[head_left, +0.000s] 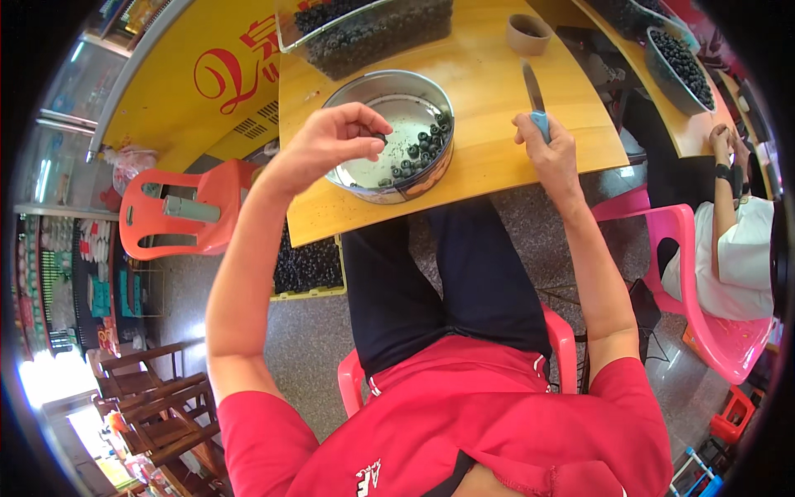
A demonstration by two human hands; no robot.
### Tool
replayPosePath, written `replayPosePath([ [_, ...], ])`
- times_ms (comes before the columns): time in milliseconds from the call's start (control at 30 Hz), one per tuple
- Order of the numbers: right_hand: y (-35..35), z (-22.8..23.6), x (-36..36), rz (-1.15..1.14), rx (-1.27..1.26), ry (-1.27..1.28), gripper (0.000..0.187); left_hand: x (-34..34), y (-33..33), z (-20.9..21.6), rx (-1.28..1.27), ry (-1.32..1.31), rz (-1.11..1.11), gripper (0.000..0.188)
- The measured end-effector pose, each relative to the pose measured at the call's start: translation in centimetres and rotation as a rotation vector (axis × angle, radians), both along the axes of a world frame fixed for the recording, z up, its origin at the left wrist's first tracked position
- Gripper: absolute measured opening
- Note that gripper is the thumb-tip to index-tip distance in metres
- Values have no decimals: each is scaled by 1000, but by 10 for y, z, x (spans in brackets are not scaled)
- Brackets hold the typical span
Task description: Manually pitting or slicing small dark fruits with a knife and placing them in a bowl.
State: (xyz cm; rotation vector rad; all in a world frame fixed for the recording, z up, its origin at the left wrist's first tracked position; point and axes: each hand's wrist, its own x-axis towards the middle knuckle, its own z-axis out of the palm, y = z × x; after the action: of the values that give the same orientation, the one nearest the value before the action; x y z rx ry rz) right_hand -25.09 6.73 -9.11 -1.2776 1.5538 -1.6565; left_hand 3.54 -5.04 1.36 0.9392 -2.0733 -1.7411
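Holding dark round pieces (pixel 427 147): metal tin (pixel 403 132), fuller clear tub (pixel 331 27) behind.

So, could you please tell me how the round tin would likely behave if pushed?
The tin would probably slide rather than tip, being wide and low. Its thin, metallic-looking wall suggests it is stiff. The loose, rounded dark pieces inside might roll.

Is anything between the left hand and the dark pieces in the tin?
Nothing visible: the left hand is over the open tin, whose dark pieces lie uncovered toward its right and near sides.
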Motion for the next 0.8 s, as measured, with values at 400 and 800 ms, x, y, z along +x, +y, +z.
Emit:
replayPosePath([
  [400,21,88,94,499,71,-349,22,-22,82,5,-487,218,135,50],
  [800,26,88,105,476,172,-573,20,-22,103,-37,-285,482,374,16],
])
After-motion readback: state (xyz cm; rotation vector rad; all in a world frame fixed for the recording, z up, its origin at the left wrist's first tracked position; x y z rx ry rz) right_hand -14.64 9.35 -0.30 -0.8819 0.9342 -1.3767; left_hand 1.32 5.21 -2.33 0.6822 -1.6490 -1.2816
